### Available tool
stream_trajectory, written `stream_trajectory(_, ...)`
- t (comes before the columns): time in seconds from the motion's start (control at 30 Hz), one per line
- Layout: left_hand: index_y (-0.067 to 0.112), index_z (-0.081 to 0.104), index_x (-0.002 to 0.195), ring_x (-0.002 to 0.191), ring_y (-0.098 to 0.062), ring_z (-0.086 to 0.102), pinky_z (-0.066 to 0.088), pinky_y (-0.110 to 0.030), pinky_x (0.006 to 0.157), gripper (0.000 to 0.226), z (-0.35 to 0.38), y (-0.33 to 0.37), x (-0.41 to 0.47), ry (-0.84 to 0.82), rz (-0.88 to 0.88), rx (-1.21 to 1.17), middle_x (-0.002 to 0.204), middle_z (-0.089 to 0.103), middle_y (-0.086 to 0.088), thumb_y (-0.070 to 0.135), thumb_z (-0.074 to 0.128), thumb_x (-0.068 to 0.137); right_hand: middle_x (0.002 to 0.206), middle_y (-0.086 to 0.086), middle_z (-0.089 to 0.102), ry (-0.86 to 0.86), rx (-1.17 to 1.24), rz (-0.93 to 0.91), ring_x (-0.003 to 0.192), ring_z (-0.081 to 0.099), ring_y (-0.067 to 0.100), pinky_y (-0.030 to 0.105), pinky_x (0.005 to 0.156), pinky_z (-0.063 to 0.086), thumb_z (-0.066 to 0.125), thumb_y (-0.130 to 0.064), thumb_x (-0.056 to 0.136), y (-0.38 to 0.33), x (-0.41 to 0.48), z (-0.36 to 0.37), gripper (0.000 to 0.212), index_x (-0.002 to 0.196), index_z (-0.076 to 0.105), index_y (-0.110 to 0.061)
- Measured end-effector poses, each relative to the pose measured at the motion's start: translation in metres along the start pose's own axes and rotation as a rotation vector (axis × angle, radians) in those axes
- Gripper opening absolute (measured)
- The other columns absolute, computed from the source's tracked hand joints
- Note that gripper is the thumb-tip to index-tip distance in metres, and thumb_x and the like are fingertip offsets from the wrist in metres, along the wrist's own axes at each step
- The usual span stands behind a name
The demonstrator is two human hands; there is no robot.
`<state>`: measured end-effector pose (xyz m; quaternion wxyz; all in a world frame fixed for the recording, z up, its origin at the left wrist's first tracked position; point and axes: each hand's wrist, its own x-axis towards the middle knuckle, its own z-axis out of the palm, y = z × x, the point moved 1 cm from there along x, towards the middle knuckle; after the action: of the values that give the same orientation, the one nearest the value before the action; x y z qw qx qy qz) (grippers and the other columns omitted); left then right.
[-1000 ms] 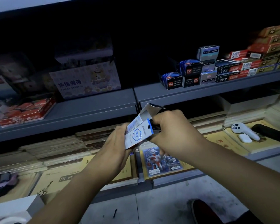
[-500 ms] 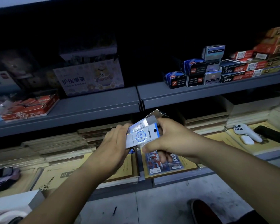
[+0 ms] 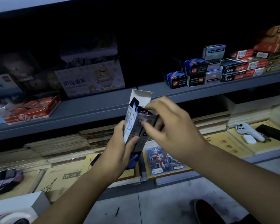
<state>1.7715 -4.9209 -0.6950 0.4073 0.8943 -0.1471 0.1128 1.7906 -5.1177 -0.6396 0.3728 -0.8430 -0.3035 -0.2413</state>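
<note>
A small white and blue carton (image 3: 131, 122) stands upright in front of the shelves, its top flap (image 3: 141, 96) folded open. My left hand (image 3: 120, 149) grips the carton's lower part, thumb across its front. My right hand (image 3: 170, 126) is at the carton's open mouth, its fingertips pinching dark contents that stick out of the top. What the contents are is too blurred to tell.
Grey shelf (image 3: 200, 91) carries stacked small boxes (image 3: 199, 73) and red cartons (image 3: 255, 62). A pastel display box (image 3: 90, 80) sits left. Below lie notebook stacks (image 3: 63, 146), a card pack (image 3: 163, 159), a white controller (image 3: 247, 130). A shoe (image 3: 205, 212) is on the floor.
The carton has turned from lying slanted to standing upright, flap up. My right hand has moved from its side to the open top and now pinches the contents.
</note>
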Motion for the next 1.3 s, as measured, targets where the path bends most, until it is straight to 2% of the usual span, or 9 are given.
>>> stream_trajectory(0.3, 0.054, 0.023, 0.138, 0.121, 0.008, 0.052, 0.039, -0.007, 0.094, 0.047, 0.002, 0.002, -0.002, -0.074, 0.042, 0.007, 0.131, 0.047, 0.031, 0.050, 0.044, 0.097, 0.121, -0.009, 0.034, -0.169, -0.120, -0.176, 0.072, 0.052, 0.015, 0.034, 0.056, 0.049, 0.068, -0.026, 0.092, -0.001, 0.006, -0.012, 0.055, 0.143, 0.052, -0.038)
stream_trajectory(0.43, 0.043, 0.026, 0.149, 0.128, 0.005, 0.049, 0.038, -0.007, 0.099, 0.055, 0.002, 0.001, -0.002, -0.096, 0.057, 0.012, 0.139, 0.046, 0.030, 0.048, 0.047, 0.098, 0.114, -0.009, 0.037, -0.163, -0.085, -0.227, 0.069, 0.048, 0.016, 0.038, 0.055, 0.045, 0.068, -0.028, 0.092, 0.000, 0.005, -0.013, 0.007, 0.097, 0.071, -0.029)
stream_trajectory(0.6, 0.045, 0.033, 0.142, 0.118, 0.013, 0.053, 0.039, -0.002, 0.089, 0.065, 0.001, 0.003, 0.000, -0.094, 0.020, -0.015, 0.128, 0.052, 0.032, 0.053, 0.066, 0.086, 0.119, -0.013, 0.053, -0.193, 0.202, -0.091, 0.085, 0.059, 0.016, 0.035, 0.071, 0.051, 0.076, -0.014, 0.089, 0.003, 0.004, -0.012, 0.011, 0.081, 0.072, -0.020)
stream_trajectory(0.73, 0.039, 0.045, 0.134, 0.104, 0.009, 0.062, 0.047, -0.006, 0.078, 0.071, 0.001, -0.003, 0.001, -0.095, -0.071, 0.013, 0.116, 0.064, 0.020, 0.054, 0.081, 0.075, 0.104, -0.004, 0.076, -0.101, 0.508, 0.119, 0.081, 0.072, 0.015, 0.034, 0.067, 0.059, 0.066, 0.002, 0.093, 0.002, 0.008, -0.018, 0.017, 0.081, 0.058, -0.006)
stream_trajectory(0.8, 0.037, 0.052, 0.125, 0.097, 0.010, 0.066, 0.053, -0.010, 0.077, 0.060, 0.000, -0.011, 0.001, -0.076, -0.129, -0.004, 0.109, 0.069, 0.018, 0.047, 0.085, 0.076, 0.096, 0.010, 0.077, -0.034, 0.674, 0.265, 0.064, 0.073, 0.028, 0.043, 0.056, 0.061, 0.059, 0.006, 0.097, 0.002, 0.010, -0.023, 0.022, 0.082, 0.046, -0.001)
stream_trajectory(0.9, 0.038, 0.057, 0.121, 0.099, 0.005, 0.070, 0.061, -0.026, 0.084, 0.054, -0.006, -0.027, 0.000, -0.077, -0.236, -0.050, 0.109, 0.075, 0.017, 0.042, 0.087, 0.077, 0.084, 0.029, 0.066, 0.150, 0.834, 0.482, 0.068, 0.076, 0.035, 0.050, 0.063, 0.064, 0.059, 0.008, 0.096, 0.007, 0.013, -0.027, 0.022, 0.084, 0.046, -0.004)
stream_trajectory(1.0, 0.046, 0.056, 0.118, 0.105, 0.007, 0.068, 0.059, -0.021, 0.082, 0.052, -0.014, -0.034, -0.002, -0.066, -0.296, -0.094, 0.112, 0.073, 0.026, 0.036, 0.088, 0.078, 0.087, 0.025, 0.071, 0.275, 0.892, 0.557, 0.076, 0.076, 0.033, 0.039, 0.072, 0.065, 0.071, 0.009, 0.088, 0.017, 0.014, -0.026, 0.020, 0.088, 0.056, -0.003)
stream_trajectory(1.13, 0.041, 0.061, 0.120, 0.104, 0.006, 0.069, 0.057, -0.027, 0.089, 0.054, -0.019, -0.035, -0.003, -0.025, -0.324, -0.149, 0.111, 0.074, 0.024, 0.026, 0.088, 0.077, 0.080, 0.020, 0.075, 0.346, 0.845, 0.542, 0.069, 0.076, 0.029, 0.031, 0.066, 0.061, 0.076, 0.003, 0.086, 0.018, 0.014, -0.024, 0.017, 0.099, 0.065, 0.006)
stream_trajectory(1.3, 0.037, 0.069, 0.114, 0.100, -0.005, 0.074, 0.062, -0.041, 0.089, 0.050, -0.019, -0.036, -0.003, -0.003, -0.344, -0.132, 0.106, 0.078, 0.018, 0.020, 0.092, 0.073, 0.066, 0.005, 0.073, 0.380, 0.651, 0.465, 0.063, 0.075, 0.027, 0.048, 0.069, 0.063, 0.076, -0.006, 0.091, 0.008, 0.012, -0.024, 0.013, 0.099, 0.066, -0.005)
